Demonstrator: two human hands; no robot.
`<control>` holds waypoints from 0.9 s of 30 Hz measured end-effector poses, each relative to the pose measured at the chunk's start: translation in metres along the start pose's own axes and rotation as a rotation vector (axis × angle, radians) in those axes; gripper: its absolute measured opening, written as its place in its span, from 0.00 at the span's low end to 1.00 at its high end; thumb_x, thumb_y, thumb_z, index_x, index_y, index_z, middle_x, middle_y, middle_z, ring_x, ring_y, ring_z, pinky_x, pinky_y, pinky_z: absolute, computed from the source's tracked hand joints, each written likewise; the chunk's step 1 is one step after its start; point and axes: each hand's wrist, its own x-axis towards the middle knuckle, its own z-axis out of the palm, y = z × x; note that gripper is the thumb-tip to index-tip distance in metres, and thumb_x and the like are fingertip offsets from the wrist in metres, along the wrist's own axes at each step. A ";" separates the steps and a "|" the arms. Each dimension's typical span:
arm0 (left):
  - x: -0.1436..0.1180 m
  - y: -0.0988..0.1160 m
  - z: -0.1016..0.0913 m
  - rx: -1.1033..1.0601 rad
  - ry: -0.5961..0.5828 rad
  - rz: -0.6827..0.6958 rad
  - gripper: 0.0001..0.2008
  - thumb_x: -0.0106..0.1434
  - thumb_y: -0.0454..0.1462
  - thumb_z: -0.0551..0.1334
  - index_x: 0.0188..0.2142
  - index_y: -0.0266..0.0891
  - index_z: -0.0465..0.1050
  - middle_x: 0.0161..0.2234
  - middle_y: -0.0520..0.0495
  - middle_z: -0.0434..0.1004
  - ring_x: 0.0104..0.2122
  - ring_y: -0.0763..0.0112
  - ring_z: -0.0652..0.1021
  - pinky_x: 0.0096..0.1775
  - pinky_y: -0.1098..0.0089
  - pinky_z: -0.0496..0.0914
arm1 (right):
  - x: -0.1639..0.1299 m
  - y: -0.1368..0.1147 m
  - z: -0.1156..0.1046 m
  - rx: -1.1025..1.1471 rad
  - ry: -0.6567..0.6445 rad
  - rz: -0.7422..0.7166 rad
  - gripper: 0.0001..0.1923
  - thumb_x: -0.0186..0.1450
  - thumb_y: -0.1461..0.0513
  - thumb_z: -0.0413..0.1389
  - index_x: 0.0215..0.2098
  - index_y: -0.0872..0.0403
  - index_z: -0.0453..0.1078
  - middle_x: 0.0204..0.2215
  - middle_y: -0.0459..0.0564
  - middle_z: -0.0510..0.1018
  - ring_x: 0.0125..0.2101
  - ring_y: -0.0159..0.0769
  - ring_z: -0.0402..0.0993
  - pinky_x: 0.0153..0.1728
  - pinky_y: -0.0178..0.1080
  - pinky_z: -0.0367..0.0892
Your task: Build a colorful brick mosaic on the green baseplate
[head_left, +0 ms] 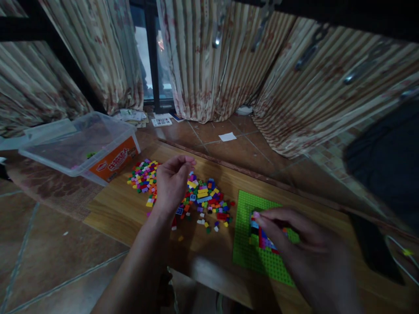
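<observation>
Right hand (304,248), nearest the camera: fingertips pinched on a small pink plastic brick (256,214), held at the near-left edge of the partial multicoloured brick build (263,237). The build sits on the flat green studded baseplate (252,261), on the low wooden board (124,209).

Left hand (172,181), farther out: fingers curled together above the loose pile of small coloured plastic bricks (196,198); cannot tell whether it grasps one.

Judgement: bricks are light, rigid and smooth, best taken by their side walls between thumb and forefinger; the thin plate may flex or slide under pressing.

Beyond: clear plastic storage tub with orange label (81,150), then striped curtains (216,56).
</observation>
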 end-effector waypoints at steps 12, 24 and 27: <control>-0.002 -0.002 0.006 0.038 -0.032 -0.040 0.05 0.52 0.33 0.65 0.30 0.36 0.78 0.30 0.50 0.79 0.31 0.73 0.77 0.37 0.74 0.69 | 0.022 0.013 0.073 -0.440 -0.344 0.048 0.06 0.62 0.66 0.58 0.28 0.50 0.74 0.29 0.48 0.79 0.31 0.41 0.76 0.31 0.39 0.63; 0.001 -0.004 0.002 0.052 -0.040 -0.042 0.04 0.53 0.34 0.66 0.30 0.37 0.78 0.29 0.49 0.79 0.30 0.72 0.76 0.34 0.73 0.68 | 0.020 0.007 0.082 -0.339 -0.347 0.096 0.07 0.64 0.66 0.56 0.29 0.51 0.74 0.31 0.46 0.79 0.34 0.36 0.75 0.34 0.36 0.61; 0.000 -0.004 0.002 0.054 -0.040 -0.040 0.04 0.53 0.34 0.66 0.30 0.36 0.78 0.29 0.49 0.79 0.31 0.73 0.76 0.35 0.74 0.68 | 0.019 0.005 0.083 -0.310 -0.324 0.073 0.09 0.64 0.68 0.54 0.31 0.52 0.74 0.32 0.46 0.79 0.34 0.35 0.75 0.35 0.35 0.61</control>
